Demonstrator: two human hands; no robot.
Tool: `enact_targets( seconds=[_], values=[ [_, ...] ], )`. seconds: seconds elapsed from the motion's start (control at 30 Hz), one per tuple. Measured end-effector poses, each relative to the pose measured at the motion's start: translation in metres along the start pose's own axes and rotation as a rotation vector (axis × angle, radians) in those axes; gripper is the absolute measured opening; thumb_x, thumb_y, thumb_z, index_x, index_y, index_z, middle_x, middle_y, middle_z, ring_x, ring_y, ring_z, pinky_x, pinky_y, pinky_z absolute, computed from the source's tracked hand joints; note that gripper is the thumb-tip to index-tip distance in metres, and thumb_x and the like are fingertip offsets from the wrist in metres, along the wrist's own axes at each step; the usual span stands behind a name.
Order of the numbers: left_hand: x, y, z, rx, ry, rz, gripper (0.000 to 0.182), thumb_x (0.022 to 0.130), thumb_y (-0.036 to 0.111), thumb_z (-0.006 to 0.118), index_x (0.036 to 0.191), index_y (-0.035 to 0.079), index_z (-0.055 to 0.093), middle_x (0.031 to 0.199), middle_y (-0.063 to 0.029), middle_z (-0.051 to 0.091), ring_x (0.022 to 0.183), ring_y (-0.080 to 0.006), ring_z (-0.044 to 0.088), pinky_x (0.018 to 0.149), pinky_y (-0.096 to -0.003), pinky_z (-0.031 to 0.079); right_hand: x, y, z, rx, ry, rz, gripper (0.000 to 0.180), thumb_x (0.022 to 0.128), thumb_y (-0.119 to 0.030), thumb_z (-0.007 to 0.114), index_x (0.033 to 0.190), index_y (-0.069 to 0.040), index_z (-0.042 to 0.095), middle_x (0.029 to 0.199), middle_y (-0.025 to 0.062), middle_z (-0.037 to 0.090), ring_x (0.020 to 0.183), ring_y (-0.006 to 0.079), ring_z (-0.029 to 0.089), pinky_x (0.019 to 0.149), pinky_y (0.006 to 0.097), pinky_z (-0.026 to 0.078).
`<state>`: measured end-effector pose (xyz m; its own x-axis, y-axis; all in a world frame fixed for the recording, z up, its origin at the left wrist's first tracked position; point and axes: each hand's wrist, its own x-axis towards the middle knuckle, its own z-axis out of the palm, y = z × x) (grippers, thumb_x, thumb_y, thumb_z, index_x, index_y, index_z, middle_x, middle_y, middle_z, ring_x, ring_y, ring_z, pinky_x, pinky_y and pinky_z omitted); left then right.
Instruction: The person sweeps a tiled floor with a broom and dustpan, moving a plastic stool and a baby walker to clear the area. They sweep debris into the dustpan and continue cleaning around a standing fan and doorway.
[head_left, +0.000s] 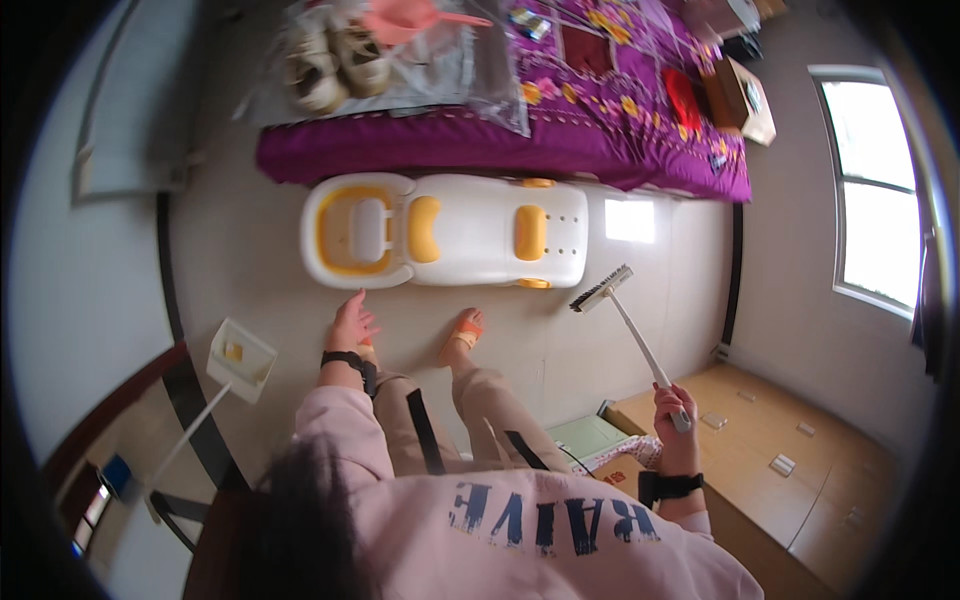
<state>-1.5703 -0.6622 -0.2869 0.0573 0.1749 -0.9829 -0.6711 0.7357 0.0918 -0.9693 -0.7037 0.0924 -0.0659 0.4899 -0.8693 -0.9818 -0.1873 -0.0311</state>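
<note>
My right hand (673, 411) is closed around the grey end of the long white handle of a broom (634, 330). The broom's head, with dark bristles, rests at or just above the floor near the right end of a white and yellow plastic child's shampoo recliner (472, 232). My left hand (352, 322) holds nothing, its fingers spread, just in front of the recliner's basin end; whether it touches the rim I cannot tell. To the left, a white long-handled dustpan (241, 360) has a small yellowish thing in it.
Behind the recliner stands a bed with a purple flowered cover (495, 150), bearing shoes (315, 79), a pink plastic dipper (409, 19) and a cardboard box (739, 101). Wooden cabinets (780, 450) are at lower right, a window (870, 187) at right. Dark wooden furniture (217, 540) stands lower left.
</note>
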Motion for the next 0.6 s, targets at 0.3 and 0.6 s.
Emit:
enact_targets(
  seconds=[0.3,0.6],
  values=[
    [0.168,-0.093,0.185,-0.082,0.039,-0.123,0.104,0.079,0.052,0.076,0.155,0.015,0.017,0.161,-0.0192,0.003,0.149,-0.0345,0.003,0.119,-0.0478,0.008,0.019,-0.030,0.003,-0.016,0.224,-0.163,0.039,0.101,-0.015,0.045,0.130,0.010,0.039,0.074,0.0037,0.047,0.052,0.0080,0.047,0.043,0.0226,0.046],
    [0.200,-0.139,0.216,-0.577,-0.017,0.164,0.059,0.080,0.036,0.076,0.127,0.009,0.054,0.130,-0.0112,0.054,0.123,-0.0353,0.048,0.101,-0.0641,0.039,0.038,-0.051,0.000,-0.105,0.383,-0.281,0.037,0.100,-0.014,0.046,0.129,0.009,0.040,0.079,0.0069,0.050,0.050,0.0086,0.047,0.040,0.0213,0.044]
  ],
)
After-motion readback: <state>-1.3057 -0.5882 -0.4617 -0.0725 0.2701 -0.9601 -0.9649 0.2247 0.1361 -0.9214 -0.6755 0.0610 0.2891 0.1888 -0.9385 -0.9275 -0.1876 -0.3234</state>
